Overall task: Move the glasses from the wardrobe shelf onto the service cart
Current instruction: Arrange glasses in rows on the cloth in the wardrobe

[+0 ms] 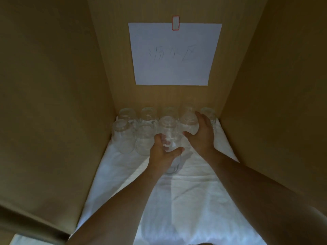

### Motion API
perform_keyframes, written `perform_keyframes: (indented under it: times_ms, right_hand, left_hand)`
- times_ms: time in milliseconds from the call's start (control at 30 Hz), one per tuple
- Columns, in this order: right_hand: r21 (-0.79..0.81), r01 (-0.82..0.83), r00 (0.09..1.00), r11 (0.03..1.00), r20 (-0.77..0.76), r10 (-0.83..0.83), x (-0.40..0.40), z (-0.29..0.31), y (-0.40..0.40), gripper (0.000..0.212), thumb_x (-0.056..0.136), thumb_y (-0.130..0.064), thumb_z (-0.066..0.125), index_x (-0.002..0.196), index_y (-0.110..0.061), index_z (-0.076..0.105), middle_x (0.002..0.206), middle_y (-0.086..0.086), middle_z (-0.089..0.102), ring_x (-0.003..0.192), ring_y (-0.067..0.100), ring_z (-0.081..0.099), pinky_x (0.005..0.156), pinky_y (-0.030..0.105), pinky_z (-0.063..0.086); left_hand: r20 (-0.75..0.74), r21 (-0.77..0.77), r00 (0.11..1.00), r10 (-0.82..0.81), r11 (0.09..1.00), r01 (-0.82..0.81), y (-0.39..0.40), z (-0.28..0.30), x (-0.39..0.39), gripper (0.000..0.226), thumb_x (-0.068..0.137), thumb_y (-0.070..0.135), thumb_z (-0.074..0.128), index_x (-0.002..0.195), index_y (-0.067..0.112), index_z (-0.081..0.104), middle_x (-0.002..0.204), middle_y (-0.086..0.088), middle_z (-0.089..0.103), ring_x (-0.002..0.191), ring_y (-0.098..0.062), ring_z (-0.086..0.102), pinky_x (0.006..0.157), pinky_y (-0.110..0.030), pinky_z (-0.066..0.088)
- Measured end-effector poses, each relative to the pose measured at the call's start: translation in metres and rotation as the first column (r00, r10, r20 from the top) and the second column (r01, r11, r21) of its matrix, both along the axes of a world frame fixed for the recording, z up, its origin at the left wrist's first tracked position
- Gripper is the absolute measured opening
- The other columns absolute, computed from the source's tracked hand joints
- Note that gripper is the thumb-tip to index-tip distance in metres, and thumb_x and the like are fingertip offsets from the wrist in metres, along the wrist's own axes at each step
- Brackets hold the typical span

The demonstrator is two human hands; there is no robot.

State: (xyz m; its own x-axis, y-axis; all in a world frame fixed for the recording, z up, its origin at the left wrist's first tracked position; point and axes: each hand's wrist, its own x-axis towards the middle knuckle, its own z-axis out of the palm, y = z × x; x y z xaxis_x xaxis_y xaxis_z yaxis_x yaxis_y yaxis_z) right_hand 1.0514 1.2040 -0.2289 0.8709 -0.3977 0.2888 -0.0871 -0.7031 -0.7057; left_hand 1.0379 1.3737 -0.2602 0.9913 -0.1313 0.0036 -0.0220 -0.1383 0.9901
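Observation:
Several clear drinking glasses stand upside down in two rows at the back of the wardrobe shelf, on a white cloth (185, 200). My left hand (163, 151) grips the middle front glass (169, 131), fingers and thumb curled round its side. My right hand (201, 133) is wrapped round the neighbouring glass (189, 122) to its right, thumb in front and fingers behind. Two more front glasses (123, 135) stand to the left, untouched. The service cart is out of view.
Wooden side walls (53, 103) close the shelf in on the left and right. A white paper sheet (174, 53) with handwriting is taped to the back panel. The cloth in front of the glasses is bare.

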Motion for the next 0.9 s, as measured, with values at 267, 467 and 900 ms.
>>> perform_keyframes:
  times_ms: [267, 467, 900]
  right_hand:
    - [0.132, 0.113, 0.985, 0.985, -0.144, -0.094, -0.058, -0.039, 0.019, 0.073, 0.077, -0.019, 0.084, 0.143, -0.019, 0.052, 0.136, 0.009, 0.055, 0.123, 0.025, 0.056, 0.1, 0.032, 0.046]
    - [0.6, 0.053, 0.983, 0.798, -0.172, 0.065, -0.075, -0.043, 0.019, 0.027, 0.092, -0.022, 0.071, 0.119, -0.019, 0.067, 0.106, 0.002, 0.071, 0.099, 0.017, 0.067, 0.089, 0.027, 0.052]
    - [0.929, 0.029, 0.968, -0.369, 0.066, 0.241, -0.089, -0.017, 0.018, 0.075, 0.095, -0.064, 0.053, 0.135, -0.001, 0.058, 0.134, 0.031, 0.059, 0.116, 0.051, 0.063, 0.098, 0.064, 0.05]
  left_hand:
    - [0.014, 0.089, 0.998, 0.055, 0.994, -0.056, -0.002, 0.003, -0.001, 0.072, 0.067, 0.04, 0.094, 0.118, 0.026, 0.044, 0.105, 0.004, 0.063, 0.09, -0.014, 0.066, 0.07, -0.018, 0.049]
    - [0.073, 0.049, 0.985, 0.153, 0.986, -0.157, -0.015, 0.025, -0.008, 0.074, 0.058, 0.05, 0.095, 0.11, 0.025, 0.049, 0.099, 0.005, 0.065, 0.087, -0.007, 0.065, 0.063, -0.007, 0.044]
    - [0.22, 0.019, 0.975, -0.03, 0.999, 0.027, -0.046, 0.067, -0.032, 0.079, 0.061, 0.052, 0.093, 0.121, 0.028, 0.048, 0.114, 0.011, 0.063, 0.109, -0.011, 0.063, 0.086, -0.028, 0.054]
